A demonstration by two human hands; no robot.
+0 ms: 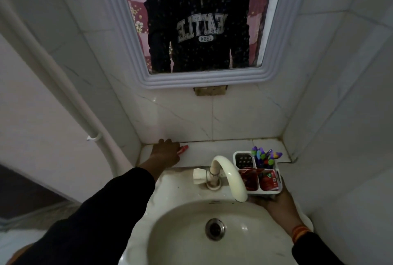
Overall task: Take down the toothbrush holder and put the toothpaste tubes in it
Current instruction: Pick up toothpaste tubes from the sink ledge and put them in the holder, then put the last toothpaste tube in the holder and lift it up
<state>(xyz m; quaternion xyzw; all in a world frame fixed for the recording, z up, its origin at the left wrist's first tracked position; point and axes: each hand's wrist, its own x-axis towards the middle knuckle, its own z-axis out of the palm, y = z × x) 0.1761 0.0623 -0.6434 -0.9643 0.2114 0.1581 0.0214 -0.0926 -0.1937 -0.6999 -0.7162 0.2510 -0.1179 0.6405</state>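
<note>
In the mirror point(191, 20), the reflected dark sweatshirt point(197, 9) carries reversed white block letters, of which "EATTLE" can be made out, with "1994" in a small oval beneath. Print on the red toothpaste tubes point(269, 180) is too small to read.

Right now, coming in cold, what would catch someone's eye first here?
The white toothbrush holder at the sink's right, gripped from below by the right hand, with bright brushes and red tubes inside. Then the left hand on the back ledge, over a red toothpaste tube.
</note>
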